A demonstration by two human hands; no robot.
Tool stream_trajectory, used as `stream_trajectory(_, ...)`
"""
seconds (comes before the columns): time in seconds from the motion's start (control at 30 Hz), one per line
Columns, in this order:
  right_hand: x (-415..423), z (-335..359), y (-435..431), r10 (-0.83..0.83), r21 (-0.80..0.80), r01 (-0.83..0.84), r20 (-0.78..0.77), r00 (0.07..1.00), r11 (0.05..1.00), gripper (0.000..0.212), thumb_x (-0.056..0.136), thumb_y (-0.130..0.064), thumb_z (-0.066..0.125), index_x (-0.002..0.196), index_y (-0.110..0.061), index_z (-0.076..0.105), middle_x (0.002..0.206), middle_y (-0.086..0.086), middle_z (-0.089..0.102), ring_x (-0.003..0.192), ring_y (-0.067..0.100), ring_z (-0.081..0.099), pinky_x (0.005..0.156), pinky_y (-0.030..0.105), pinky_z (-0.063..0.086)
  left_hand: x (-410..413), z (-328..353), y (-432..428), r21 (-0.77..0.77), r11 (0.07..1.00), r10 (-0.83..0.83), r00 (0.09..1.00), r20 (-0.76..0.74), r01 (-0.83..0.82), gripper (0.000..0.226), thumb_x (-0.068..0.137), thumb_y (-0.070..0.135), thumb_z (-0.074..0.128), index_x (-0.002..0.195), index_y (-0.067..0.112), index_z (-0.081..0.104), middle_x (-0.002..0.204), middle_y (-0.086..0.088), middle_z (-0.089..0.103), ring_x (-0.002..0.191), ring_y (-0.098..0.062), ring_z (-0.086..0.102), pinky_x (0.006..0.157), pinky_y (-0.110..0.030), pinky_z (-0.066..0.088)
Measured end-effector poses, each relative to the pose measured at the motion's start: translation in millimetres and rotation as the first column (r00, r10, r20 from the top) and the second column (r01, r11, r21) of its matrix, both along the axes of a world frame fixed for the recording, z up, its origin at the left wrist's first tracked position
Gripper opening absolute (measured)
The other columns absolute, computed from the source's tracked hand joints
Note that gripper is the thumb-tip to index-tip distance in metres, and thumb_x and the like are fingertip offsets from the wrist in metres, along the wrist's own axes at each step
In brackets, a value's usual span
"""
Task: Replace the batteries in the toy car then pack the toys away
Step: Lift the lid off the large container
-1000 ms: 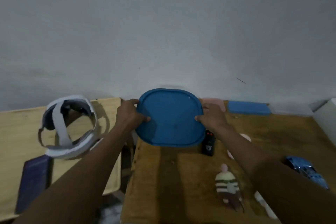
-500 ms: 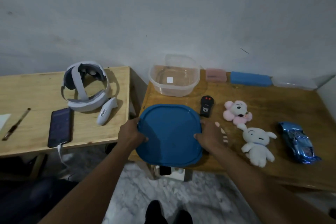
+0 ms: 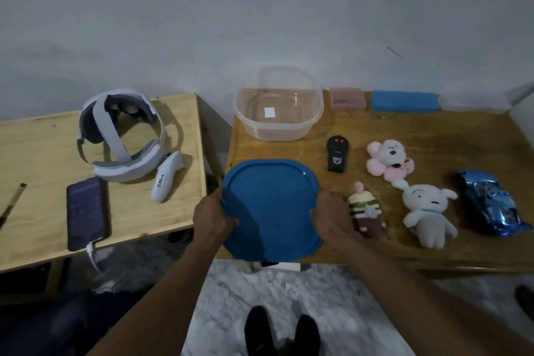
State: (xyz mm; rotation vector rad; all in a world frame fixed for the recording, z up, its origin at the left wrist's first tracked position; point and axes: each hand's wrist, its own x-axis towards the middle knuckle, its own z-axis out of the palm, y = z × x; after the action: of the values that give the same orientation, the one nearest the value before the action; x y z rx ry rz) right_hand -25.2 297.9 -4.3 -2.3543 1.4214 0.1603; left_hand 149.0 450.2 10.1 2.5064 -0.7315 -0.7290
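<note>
While the clear plastic tub (image 3: 278, 108) sits open, both hands' fingers (image 3: 228, 221) grip the smooth, rounded-square blue lid (image 3: 270, 208).

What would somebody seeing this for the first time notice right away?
The big blue lid at the near edge of the right-hand table, held on either side by the left hand and right hand. Behind it by the wall stands an empty clear tub. To the right lie three soft toys, the white one nearest a shiny blue toy car, and a white headset sits on the left-hand table.
</note>
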Motion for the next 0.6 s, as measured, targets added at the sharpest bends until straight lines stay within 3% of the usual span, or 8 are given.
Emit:
stream_trajectory(0.1,2,-6,-1,-0.005,-0.008,0.005,0.02,1.0,1.0,0.016,0.09,-0.004,0.055,0.104,-0.008,0.06,0.106,0.013,0.062,0.09,0.026,0.061,0.063,0.028,0.041,6,-5,-6,-0.003,0.999,-0.047,0.999,0.026,0.047,0.071,0.068,0.015,0.081,0.132,0.017,0.051,0.112,-0.008,0.065,0.1,-0.029,0.061,0.079,-0.041,0.056)
stream_trajectory(0.33,6,4,5,0.026,-0.077,-0.034,-0.104,0.994,0.996,0.018,0.094,-0.013,0.054,0.111,-0.009,0.057,0.112,0.011,0.06,0.097,0.023,0.06,0.072,0.028,0.045,10,-7,-11,0.112,0.988,-0.117,0.991,0.061,0.109,0.07,0.073,0.022,0.077,0.132,0.019,0.041,0.124,-0.019,0.051,0.113,-0.039,0.047,0.091,-0.047,0.049)
stream_trajectory(0.43,9,20,0,0.034,-0.102,-0.037,-0.038,0.999,0.994,0.016,0.093,-0.016,0.055,0.108,-0.01,0.056,0.108,0.01,0.061,0.092,0.023,0.061,0.069,0.028,0.043,1,10,-19,0.022,0.992,-0.127,0.98,0.155,0.125,0.064,0.084,0.022,0.067,0.14,0.018,0.037,0.128,-0.019,0.046,0.115,-0.038,0.047,0.094,-0.045,0.046)
stream_trajectory(0.6,-1,64,-32,-0.004,-0.181,0.025,0.117,0.993,0.983,0.015,0.092,-0.016,0.049,0.104,-0.012,0.058,0.106,0.008,0.058,0.092,0.029,0.06,0.069,0.035,0.045,-25,51,-71,-0.199,0.908,-0.302,0.905,0.299,0.369,0.051,0.091,0.021,0.059,0.14,0.014,0.045,0.135,-0.01,0.048,0.12,-0.028,0.05,0.099,-0.039,0.046)
